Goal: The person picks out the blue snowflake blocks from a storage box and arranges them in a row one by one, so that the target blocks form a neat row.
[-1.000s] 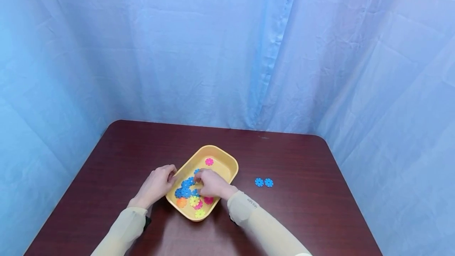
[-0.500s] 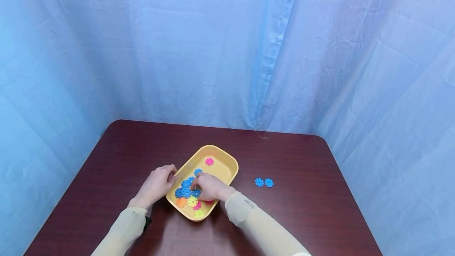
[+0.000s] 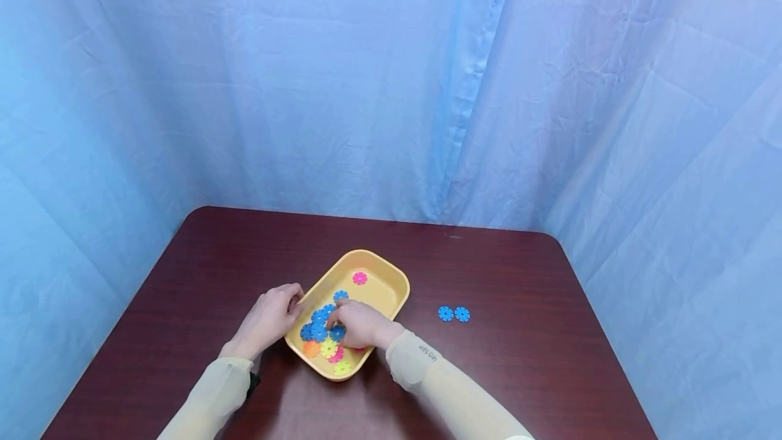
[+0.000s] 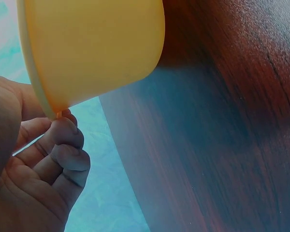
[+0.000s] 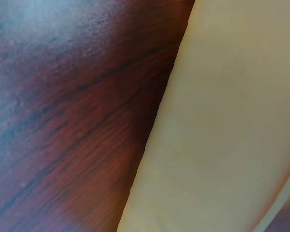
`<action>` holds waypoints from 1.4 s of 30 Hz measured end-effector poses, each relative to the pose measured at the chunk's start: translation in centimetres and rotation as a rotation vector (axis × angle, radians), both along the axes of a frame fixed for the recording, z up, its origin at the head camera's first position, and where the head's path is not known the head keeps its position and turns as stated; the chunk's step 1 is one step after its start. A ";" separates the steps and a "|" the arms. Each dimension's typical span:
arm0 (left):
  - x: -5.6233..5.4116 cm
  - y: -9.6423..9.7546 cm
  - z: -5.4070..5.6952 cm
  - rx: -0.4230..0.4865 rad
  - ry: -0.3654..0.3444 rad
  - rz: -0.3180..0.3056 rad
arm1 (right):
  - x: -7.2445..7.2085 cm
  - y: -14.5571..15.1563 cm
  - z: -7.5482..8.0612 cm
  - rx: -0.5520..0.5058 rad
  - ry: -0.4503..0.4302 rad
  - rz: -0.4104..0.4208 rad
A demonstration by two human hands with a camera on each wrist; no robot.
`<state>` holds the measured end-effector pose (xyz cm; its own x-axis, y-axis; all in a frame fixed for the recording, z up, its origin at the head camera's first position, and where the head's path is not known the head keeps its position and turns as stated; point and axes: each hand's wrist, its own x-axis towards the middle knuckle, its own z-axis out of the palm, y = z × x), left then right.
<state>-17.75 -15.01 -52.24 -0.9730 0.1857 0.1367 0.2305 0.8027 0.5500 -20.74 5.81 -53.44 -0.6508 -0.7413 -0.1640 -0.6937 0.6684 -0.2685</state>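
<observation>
A yellow plastic tray (image 3: 381, 294) sits at an angle on the table, holding flat notched snowflake discs. My left hand (image 3: 269, 321) pinches the tray's left rim; in the left wrist view its thumb and curled fingers meet at the rim under the tray wall (image 4: 96, 43). My right hand (image 3: 362, 323) reaches down inside, fingertips among the blue discs (image 3: 319, 331) and beside a yellow disc (image 3: 330, 347). Whether it pinches a disc I cannot tell. An orange disc (image 3: 311, 349) and a pink disc (image 3: 360, 278) also lie in the tray.
Two blue discs (image 3: 454, 314) lie side by side on the dark red table (image 3: 519, 358), right of the tray. Light blue curtains (image 3: 342, 87) hang behind the table and at both sides. In the right wrist view, the tray's outer wall (image 5: 222, 116) fills the right part.
My right hand has shifted slightly left and toward the near end inside the tray. The yellow disc by it has slid a little left. My left hand has stayed at the rim.
</observation>
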 end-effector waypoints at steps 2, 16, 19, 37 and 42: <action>0.0 0.0 0.0 0.001 -0.005 0.003 | 0.0 0.0 0.0 0.003 0.015 0.012; 0.0 0.1 0.1 0.003 -0.011 0.017 | 0.3 -0.2 0.2 0.035 0.071 0.016; 0.1 0.2 0.1 0.004 -0.014 0.021 | 0.4 -0.3 0.1 0.045 0.077 0.007; 0.1 0.1 0.1 0.002 -0.001 0.010 | 0.1 0.4 0.5 -0.023 0.029 -0.045; 0.1 0.1 0.1 -0.003 0.003 0.004 | -0.1 1.0 1.5 -0.077 0.025 -0.035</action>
